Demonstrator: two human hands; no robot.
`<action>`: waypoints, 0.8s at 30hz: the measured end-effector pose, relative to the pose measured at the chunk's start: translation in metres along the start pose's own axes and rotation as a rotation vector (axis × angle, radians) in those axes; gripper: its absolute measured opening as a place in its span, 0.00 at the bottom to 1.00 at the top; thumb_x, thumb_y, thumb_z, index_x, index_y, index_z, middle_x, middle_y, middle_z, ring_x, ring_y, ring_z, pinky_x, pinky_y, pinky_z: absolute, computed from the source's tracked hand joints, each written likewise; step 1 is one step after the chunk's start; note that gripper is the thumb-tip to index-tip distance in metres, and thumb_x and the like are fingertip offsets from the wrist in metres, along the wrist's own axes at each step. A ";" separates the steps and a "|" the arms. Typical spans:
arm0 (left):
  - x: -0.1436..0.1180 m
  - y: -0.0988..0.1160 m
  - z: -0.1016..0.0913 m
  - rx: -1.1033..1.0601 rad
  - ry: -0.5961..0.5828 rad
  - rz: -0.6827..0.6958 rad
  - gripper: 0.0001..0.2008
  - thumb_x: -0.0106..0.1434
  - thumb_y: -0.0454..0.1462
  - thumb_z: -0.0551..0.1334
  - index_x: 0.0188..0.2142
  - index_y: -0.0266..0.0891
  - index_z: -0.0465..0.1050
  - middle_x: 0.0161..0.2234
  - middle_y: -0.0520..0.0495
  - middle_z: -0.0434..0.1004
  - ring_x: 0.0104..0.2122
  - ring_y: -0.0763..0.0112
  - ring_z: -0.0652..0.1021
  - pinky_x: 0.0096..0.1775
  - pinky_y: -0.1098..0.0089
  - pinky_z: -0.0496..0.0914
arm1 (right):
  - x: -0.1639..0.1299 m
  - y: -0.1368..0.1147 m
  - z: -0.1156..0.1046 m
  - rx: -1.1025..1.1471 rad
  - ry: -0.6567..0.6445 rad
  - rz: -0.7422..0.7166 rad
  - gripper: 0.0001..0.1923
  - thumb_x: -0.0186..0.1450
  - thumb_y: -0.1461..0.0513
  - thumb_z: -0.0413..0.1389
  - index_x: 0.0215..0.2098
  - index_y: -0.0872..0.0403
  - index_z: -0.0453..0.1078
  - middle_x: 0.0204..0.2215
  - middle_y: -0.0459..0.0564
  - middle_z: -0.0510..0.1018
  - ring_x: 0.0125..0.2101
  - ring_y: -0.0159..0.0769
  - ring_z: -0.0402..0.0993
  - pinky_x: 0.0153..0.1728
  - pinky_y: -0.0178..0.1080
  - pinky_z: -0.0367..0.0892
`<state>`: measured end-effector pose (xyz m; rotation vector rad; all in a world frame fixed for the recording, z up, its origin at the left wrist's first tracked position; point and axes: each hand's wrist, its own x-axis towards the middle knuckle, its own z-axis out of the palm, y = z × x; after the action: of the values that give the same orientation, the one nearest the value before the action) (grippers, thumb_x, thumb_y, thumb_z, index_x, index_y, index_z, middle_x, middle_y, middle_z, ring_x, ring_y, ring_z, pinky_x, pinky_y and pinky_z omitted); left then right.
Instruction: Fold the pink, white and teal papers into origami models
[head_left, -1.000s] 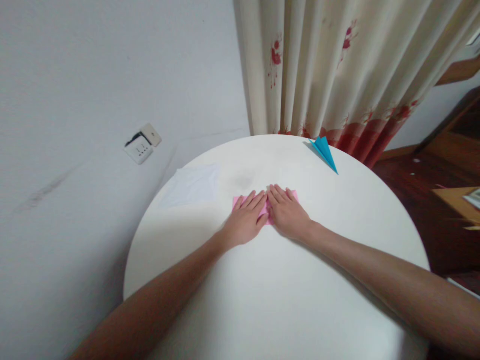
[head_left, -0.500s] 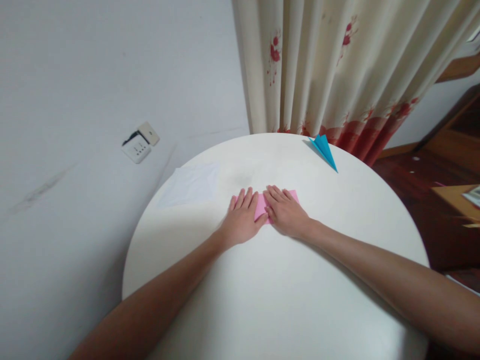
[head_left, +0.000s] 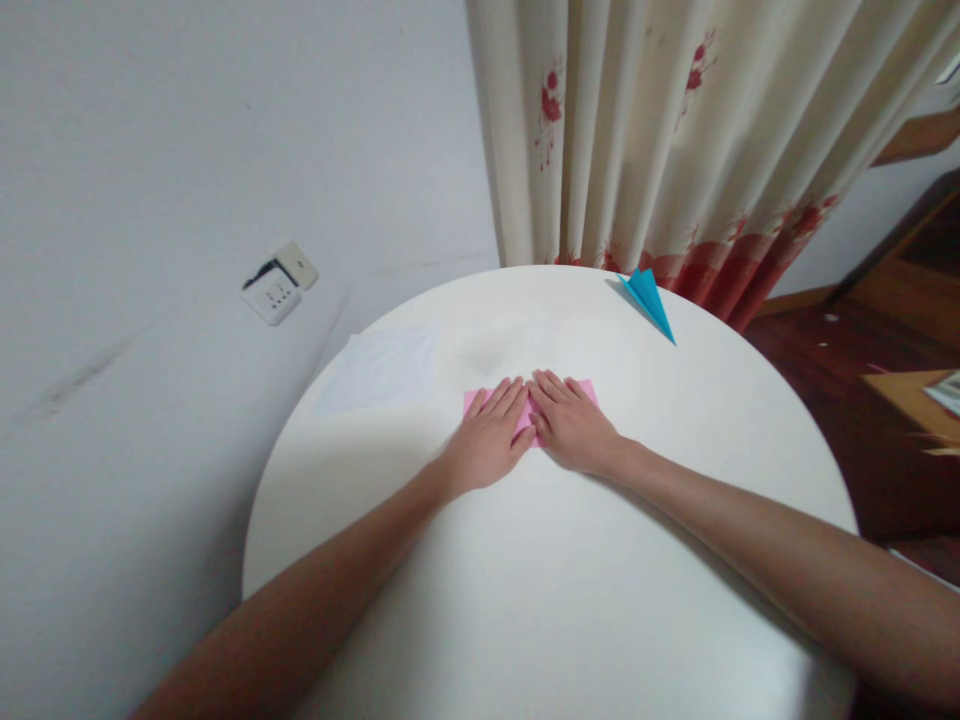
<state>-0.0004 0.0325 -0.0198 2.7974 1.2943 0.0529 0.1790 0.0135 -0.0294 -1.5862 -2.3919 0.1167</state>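
A pink sheet of paper (head_left: pixel 523 420) lies flat on the white round table (head_left: pixel 570 600), mostly covered by my hands. My left hand (head_left: pixel 489 435) rests palm down on its left part, fingers stretched forward. On the right part lies my right hand (head_left: pixel 571 422), also flat with its fingers out. The fingertips of both hands come close together near the paper's middle. Toward the back right edge of the table sits a blue paper plane (head_left: pixel 649 302), apart from both hands.
A thin white sheet (head_left: pixel 382 368) lies at the table's back left. Behind the table hangs a cream curtain (head_left: pixel 622 130) with red flowers. A wall socket (head_left: pixel 271 295) is on the left wall. Wooden furniture (head_left: pixel 911 400) stands at the right.
The fingers of my left hand have shifted right, closer to my right hand, uncovering the pink paper's left corner. My right hand stays in place.
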 end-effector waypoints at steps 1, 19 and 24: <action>0.000 0.000 0.000 -0.006 -0.001 0.008 0.31 0.73 0.44 0.46 0.70 0.32 0.46 0.71 0.41 0.44 0.71 0.60 0.46 0.68 0.52 0.47 | 0.000 0.000 0.000 0.002 0.001 0.002 0.29 0.75 0.58 0.38 0.69 0.65 0.53 0.69 0.63 0.54 0.69 0.48 0.47 0.66 0.52 0.48; -0.001 -0.004 0.003 -0.030 0.018 0.042 0.30 0.74 0.47 0.43 0.71 0.39 0.44 0.72 0.46 0.45 0.71 0.58 0.47 0.67 0.51 0.47 | 0.000 0.004 -0.001 0.006 -0.014 0.038 0.31 0.74 0.55 0.40 0.70 0.65 0.51 0.70 0.62 0.52 0.70 0.48 0.44 0.67 0.53 0.46; -0.001 -0.003 0.003 -0.028 0.024 0.040 0.30 0.74 0.47 0.44 0.71 0.41 0.44 0.72 0.46 0.45 0.71 0.58 0.47 0.67 0.52 0.47 | 0.000 0.006 -0.001 0.013 -0.025 0.036 0.32 0.74 0.55 0.39 0.70 0.65 0.50 0.70 0.63 0.51 0.70 0.49 0.43 0.67 0.54 0.46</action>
<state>-0.0035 0.0336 -0.0231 2.8075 1.2331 0.1052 0.1846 0.0155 -0.0297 -1.6317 -2.3774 0.1597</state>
